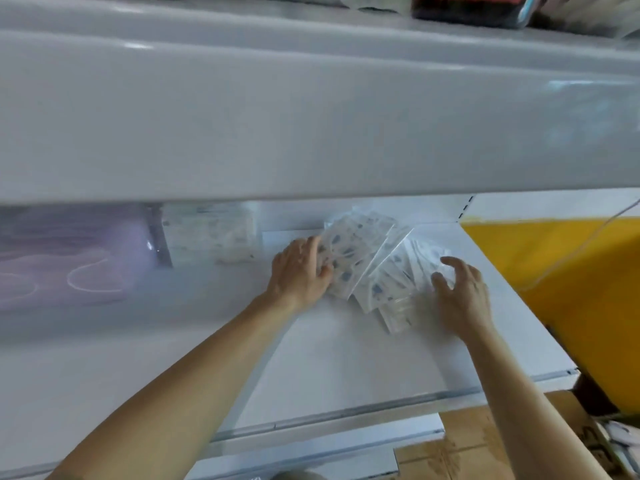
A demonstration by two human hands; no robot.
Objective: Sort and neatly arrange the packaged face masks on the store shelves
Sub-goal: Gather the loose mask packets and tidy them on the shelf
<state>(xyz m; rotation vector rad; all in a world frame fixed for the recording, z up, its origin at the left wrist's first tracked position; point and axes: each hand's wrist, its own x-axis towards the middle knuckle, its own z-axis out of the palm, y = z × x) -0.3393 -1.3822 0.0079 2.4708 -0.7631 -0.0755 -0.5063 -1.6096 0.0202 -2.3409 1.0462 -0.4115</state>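
Several clear packets of white face masks with blue-grey prints (374,265) lie fanned out and leaning on the white lower shelf (346,358). My left hand (301,271) rests against the left side of the fan, fingers curled on the leftmost packet. My right hand (460,292) presses on the right side of the fan with fingers spread over the packets. The frame is blurred, so I cannot tell if either hand truly grips a packet.
A white upper shelf front (311,126) overhangs the work area. More pale mask packs (211,237) stand at the back left, beside lilac packs (69,258). A yellow sheet (571,289) lies to the right. Cardboard boxes (485,445) sit below.
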